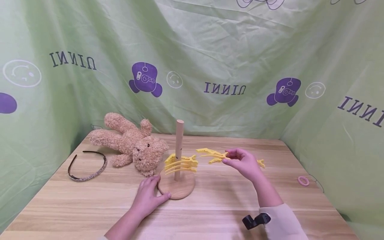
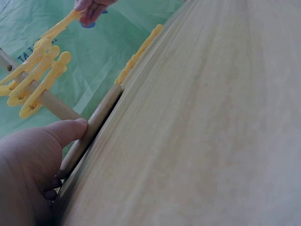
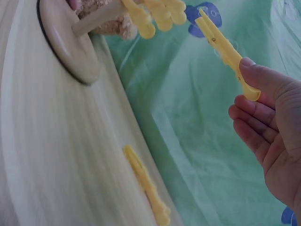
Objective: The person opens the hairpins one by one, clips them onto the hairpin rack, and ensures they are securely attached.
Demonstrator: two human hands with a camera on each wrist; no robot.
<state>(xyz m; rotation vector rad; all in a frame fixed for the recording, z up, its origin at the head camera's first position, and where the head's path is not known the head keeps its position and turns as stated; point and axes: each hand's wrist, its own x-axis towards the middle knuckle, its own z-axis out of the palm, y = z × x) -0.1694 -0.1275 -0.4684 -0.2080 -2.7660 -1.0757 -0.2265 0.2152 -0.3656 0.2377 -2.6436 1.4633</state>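
Note:
My right hand [image 1: 244,165] pinches a yellow hair clip [image 3: 225,52] by its tail end between thumb and fingers, in the air right of the wooden stand. The clip's jaws part and point left toward the post [image 1: 179,138]. Three yellow hair clips [image 1: 181,164] are clamped on that post, one above another. My left hand [image 1: 147,196] grips the edge of the round wooden base [image 1: 180,190], with the thumb at its front. Another yellow hair clip [image 3: 146,186] lies on the table, partly hidden behind my right hand in the head view.
A brown teddy bear [image 1: 129,141] lies on its side behind and left of the stand. A dark headband [image 1: 88,178] lies at the left of the wooden table [image 1: 228,213]. Toward the right edge is a pink ring-shaped band [image 1: 303,181]. Green printed cloth [image 1: 192,66] hangs around the table.

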